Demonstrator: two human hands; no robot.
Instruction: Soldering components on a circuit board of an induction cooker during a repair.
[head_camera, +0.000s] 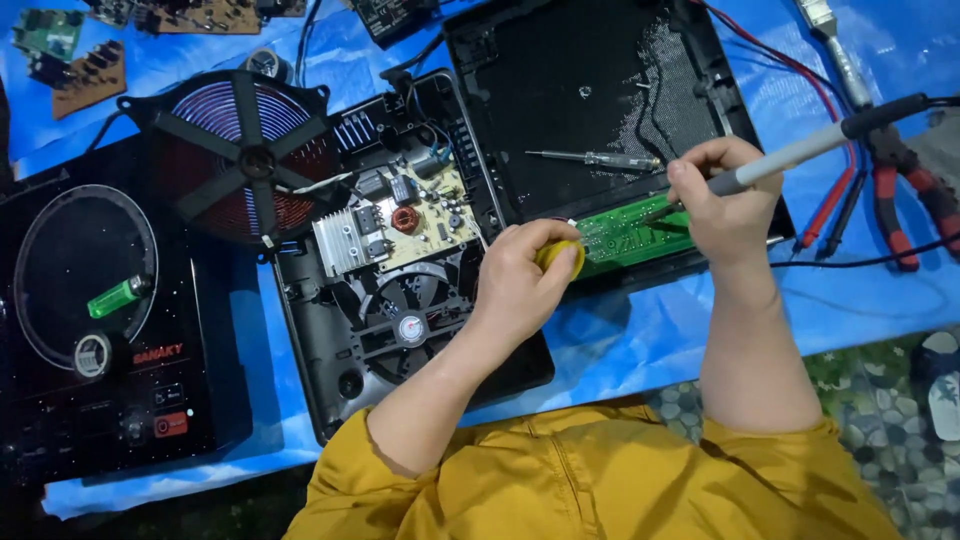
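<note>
Screwdriver (592, 157) beyond hands, pliers (905, 205) right

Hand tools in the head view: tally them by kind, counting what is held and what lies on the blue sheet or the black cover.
Soldering iron, in the right hand: 1
Screwdriver: 1
Pliers: 1
Total: 3

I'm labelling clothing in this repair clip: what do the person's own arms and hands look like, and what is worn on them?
Both hands are bare: the left hand and the right hand show no gloves, rings or watch. The forearms are uncovered too. Mustard-yellow sleeves of a loose fabric garment are pushed up near the elbows, bunching in soft folds. No markings or patterns show on the cloth.
</note>
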